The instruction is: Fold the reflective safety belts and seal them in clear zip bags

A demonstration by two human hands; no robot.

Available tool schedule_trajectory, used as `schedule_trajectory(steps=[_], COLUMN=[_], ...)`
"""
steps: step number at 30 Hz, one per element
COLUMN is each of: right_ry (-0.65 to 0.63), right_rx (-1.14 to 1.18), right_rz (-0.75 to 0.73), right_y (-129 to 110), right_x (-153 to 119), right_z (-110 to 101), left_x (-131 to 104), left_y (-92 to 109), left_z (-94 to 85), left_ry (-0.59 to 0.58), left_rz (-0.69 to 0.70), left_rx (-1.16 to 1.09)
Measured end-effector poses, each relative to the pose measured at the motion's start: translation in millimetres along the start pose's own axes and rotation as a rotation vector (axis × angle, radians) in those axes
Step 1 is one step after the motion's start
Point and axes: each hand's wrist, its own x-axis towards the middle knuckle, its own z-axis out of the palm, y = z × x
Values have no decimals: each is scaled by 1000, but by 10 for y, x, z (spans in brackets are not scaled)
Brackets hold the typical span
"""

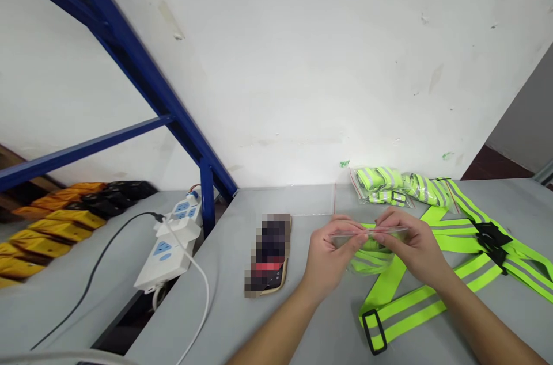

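right of the phone, we pinched the clear bag by its edge, left hand and right hand nearly closed, probably to hold it taut; neon straps extended farther right.

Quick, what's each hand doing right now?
Left hand: closed, pinching the edge of a clear bag.
Right hand: closed, pinching the same bag's edge.

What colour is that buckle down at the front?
The buckle is black, clearest in the head view.

Neon-yellow bagged band between left hand and right hand; right of both, neon-yellow straps carry grey stripes
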Motion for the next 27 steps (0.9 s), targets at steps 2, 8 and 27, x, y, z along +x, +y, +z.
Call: schedule_trajectory(steps=[2,8,27], right_ry=[29,99,93], right_rx=[6,6,1], right_rz=[16,74,44], right_y=[16,72,74], right_x=[-4,11,-2], right_z=[-7,-37,1], left_x=[24,105,71], left_y=[2,49,-111], left_z=[-41,-160,-70], left_ry=[3,-1,37], left_rz=[-6,44,5], left_rx=[28,126,42])
